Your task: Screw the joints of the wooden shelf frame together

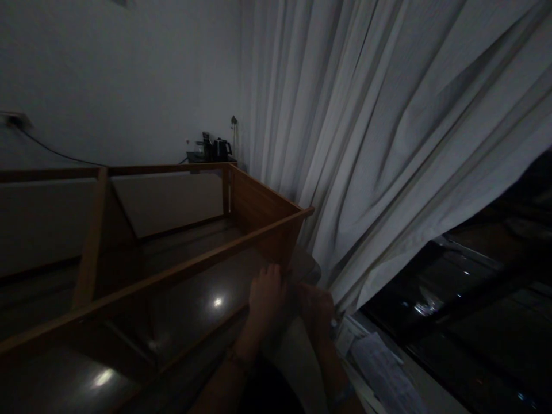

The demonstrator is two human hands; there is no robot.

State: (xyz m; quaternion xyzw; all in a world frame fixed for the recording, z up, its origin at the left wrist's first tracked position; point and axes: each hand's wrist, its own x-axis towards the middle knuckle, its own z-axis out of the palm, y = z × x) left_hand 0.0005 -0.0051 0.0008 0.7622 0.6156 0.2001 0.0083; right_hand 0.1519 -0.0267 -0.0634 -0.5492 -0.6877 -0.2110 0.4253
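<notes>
A brown wooden frame [194, 264] with open bays, much like a shelf unit or furniture base, stretches across the left half of the dim head view. My left hand [267, 290] is closed at its near right corner, fingers bent against the lower part of the end panel [282, 244]. Just to the right, my right hand [317, 310] is closed like a fist, close to the same corner. Whatever lies in its fingers is too dark to make out. A greyish rounded thing [308, 265] shows behind the hands.
Long white curtains [345, 144] hang along the right side, beside a dark window [470, 310]. Papers [383, 368] lie at lower right by the sill. A black kettle [221, 149] stands on a small table at the back. A cable [56, 154] runs along the wall.
</notes>
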